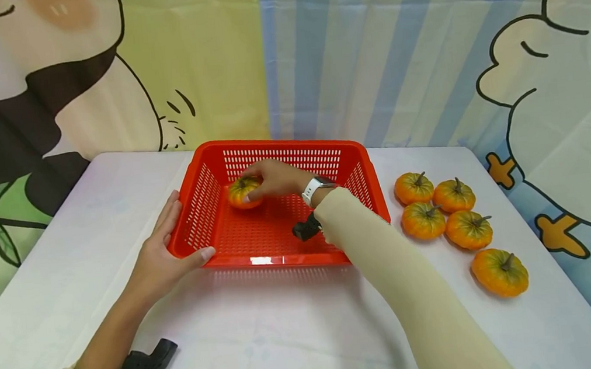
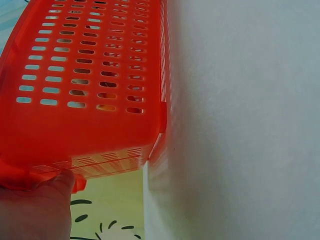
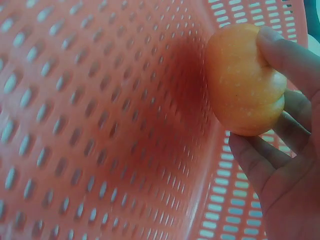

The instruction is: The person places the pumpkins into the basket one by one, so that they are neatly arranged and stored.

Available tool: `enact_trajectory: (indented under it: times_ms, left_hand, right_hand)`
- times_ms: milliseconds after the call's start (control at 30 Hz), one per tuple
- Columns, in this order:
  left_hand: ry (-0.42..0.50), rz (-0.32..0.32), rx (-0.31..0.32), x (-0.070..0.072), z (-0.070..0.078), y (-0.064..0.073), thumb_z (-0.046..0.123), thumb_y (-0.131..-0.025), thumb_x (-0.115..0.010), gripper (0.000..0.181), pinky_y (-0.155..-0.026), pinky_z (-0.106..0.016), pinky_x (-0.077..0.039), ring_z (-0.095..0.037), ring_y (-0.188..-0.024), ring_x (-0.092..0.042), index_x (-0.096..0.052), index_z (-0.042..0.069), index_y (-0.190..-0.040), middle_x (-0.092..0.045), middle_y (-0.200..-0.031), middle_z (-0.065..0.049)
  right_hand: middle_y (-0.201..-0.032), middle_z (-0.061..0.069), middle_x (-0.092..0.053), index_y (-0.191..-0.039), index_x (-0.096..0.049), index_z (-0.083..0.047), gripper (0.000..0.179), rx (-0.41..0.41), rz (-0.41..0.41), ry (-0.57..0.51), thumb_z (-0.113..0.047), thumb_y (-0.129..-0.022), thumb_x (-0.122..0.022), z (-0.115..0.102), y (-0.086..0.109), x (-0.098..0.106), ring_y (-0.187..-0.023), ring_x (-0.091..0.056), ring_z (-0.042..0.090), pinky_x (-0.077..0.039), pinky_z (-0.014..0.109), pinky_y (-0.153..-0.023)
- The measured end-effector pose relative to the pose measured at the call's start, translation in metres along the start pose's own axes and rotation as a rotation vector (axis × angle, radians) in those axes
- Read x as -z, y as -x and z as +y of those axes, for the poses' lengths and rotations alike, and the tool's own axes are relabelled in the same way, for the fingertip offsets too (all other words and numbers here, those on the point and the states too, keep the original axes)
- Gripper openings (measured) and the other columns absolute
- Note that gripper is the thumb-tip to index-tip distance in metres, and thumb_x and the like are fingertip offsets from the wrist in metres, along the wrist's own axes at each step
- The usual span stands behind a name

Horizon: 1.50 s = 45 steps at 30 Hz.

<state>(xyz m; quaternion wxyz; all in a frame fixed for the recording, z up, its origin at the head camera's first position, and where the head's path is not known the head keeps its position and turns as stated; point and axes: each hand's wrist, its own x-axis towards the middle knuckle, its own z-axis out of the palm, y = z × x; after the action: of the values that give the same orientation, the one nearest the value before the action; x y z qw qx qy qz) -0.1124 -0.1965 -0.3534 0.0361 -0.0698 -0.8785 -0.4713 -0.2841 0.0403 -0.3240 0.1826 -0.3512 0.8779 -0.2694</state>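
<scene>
My right hand [image 1: 279,177] holds a small orange-and-green pumpkin [image 1: 244,193] inside the red plastic basket [image 1: 260,262], toward its left end. In the right wrist view the thumb and fingers sit round the pumpkin [image 3: 245,80], close to the perforated basket floor. At the basket's front left corner, my left hand [image 1: 166,243] rests against the rim, its fingers straight along the outside and the thumb spread at the front. The left wrist view shows part of that hand [image 2: 42,207] at the basket's edge.
Several small pumpkins lie on the white table to the right of the basket, one pumpkin [image 1: 500,272] nearest the front. A cartoon-printed curtain [image 1: 316,54] hangs behind the table [image 1: 255,328].
</scene>
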Motion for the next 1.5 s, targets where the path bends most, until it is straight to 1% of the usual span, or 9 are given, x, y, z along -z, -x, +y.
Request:
enact_trajectory:
  times_ms: [133,333,567,800,1000,1100,1267,1333,1500]
  left_hand:
    - [0.003,-0.003,-0.002,0.0,0.001,0.0,0.037,-0.08,-0.079,0.104,-0.096,-0.057,-0.042,-0.022,-0.147,-0.011,-0.011,0.02,-0.157,-0.006,-0.161,0.015]
    - [0.008,-0.01,-0.014,-0.003,0.002,-0.002,0.039,-0.08,-0.078,0.104,-0.094,-0.057,-0.044,-0.023,-0.147,-0.011,-0.011,0.021,-0.157,-0.006,-0.161,0.013]
    - [-0.009,-0.006,-0.01,0.0,0.002,0.0,0.036,-0.08,-0.079,0.104,-0.095,-0.059,-0.043,-0.023,-0.147,-0.01,-0.011,0.019,-0.157,-0.005,-0.162,0.012]
    - [0.005,-0.004,-0.023,0.0,0.002,0.0,0.034,-0.08,-0.079,0.104,-0.092,-0.057,-0.045,-0.024,-0.147,-0.012,-0.011,0.019,-0.157,-0.005,-0.162,0.011]
    - [0.0,-0.006,-0.017,0.0,0.002,0.001,0.036,-0.081,-0.079,0.104,-0.092,-0.057,-0.045,-0.025,-0.147,-0.012,-0.01,0.018,-0.157,-0.004,-0.162,0.011]
    - [-0.007,-0.002,-0.012,0.001,0.003,0.002,0.037,-0.081,-0.078,0.104,-0.091,-0.057,-0.046,-0.026,-0.147,-0.012,-0.01,0.018,-0.157,-0.004,-0.162,0.01]
    - [-0.005,-0.003,-0.005,0.002,0.004,0.002,0.037,-0.081,-0.078,0.104,-0.093,-0.057,-0.045,-0.025,-0.147,-0.011,-0.01,0.018,-0.157,-0.004,-0.162,0.012]
    - [-0.008,-0.004,-0.004,0.002,0.003,0.002,0.038,-0.081,-0.078,0.104,-0.093,-0.057,-0.045,-0.024,-0.147,-0.011,-0.01,0.019,-0.157,-0.004,-0.161,0.013]
    - [-0.015,-0.008,-0.003,0.001,0.003,0.001,0.041,-0.08,-0.078,0.105,-0.094,-0.058,-0.044,-0.024,-0.147,-0.011,-0.01,0.021,-0.157,-0.003,-0.161,0.014]
  right_hand:
    - [-0.137,0.006,-0.053,-0.139,-0.055,-0.009,0.058,0.01,-0.013,0.026,-0.026,-0.087,-0.074,-0.005,-0.004,-0.003,-0.121,-0.048,0.017,-0.04,0.023,-0.1]
    - [-0.135,0.004,-0.055,-0.141,-0.053,-0.01,0.061,-0.058,0.015,0.045,-0.025,-0.086,-0.076,-0.004,-0.004,-0.004,-0.118,-0.051,0.016,-0.041,0.025,-0.1]
    - [-0.138,0.004,-0.053,-0.144,-0.049,-0.01,0.065,-0.032,0.014,0.076,-0.026,-0.087,-0.075,-0.003,-0.007,-0.006,-0.122,-0.048,0.015,-0.039,0.025,-0.102]
    - [-0.131,0.005,-0.057,-0.143,-0.05,-0.008,0.066,0.0,0.053,0.058,-0.024,-0.085,-0.077,-0.004,-0.009,-0.009,-0.114,-0.051,0.014,-0.041,0.023,-0.097]
    - [-0.13,0.003,-0.058,-0.143,-0.05,-0.011,0.068,-0.01,0.044,0.072,-0.031,-0.084,-0.078,0.0,-0.011,-0.01,-0.11,-0.052,0.013,-0.042,0.024,-0.096]
    - [-0.133,0.004,-0.056,-0.144,-0.049,-0.01,0.071,-0.01,0.038,0.093,-0.034,-0.083,-0.078,-0.001,-0.011,-0.008,-0.115,-0.051,0.015,-0.04,0.026,-0.101]
    - [-0.144,0.007,-0.048,-0.144,-0.048,-0.008,0.071,-0.002,0.063,0.173,-0.032,-0.084,-0.077,-0.007,-0.006,0.001,-0.132,-0.041,0.02,-0.033,0.03,-0.109]
    - [-0.144,0.006,-0.048,-0.144,-0.048,-0.009,0.069,-0.008,0.078,0.181,-0.031,-0.085,-0.077,-0.008,-0.004,0.004,-0.132,-0.042,0.02,-0.035,0.03,-0.108]
    - [-0.139,0.005,-0.054,-0.142,-0.052,-0.009,0.064,-0.023,0.088,0.14,-0.031,-0.086,-0.076,-0.006,0.002,0.008,-0.118,-0.053,0.017,-0.044,0.028,-0.098]
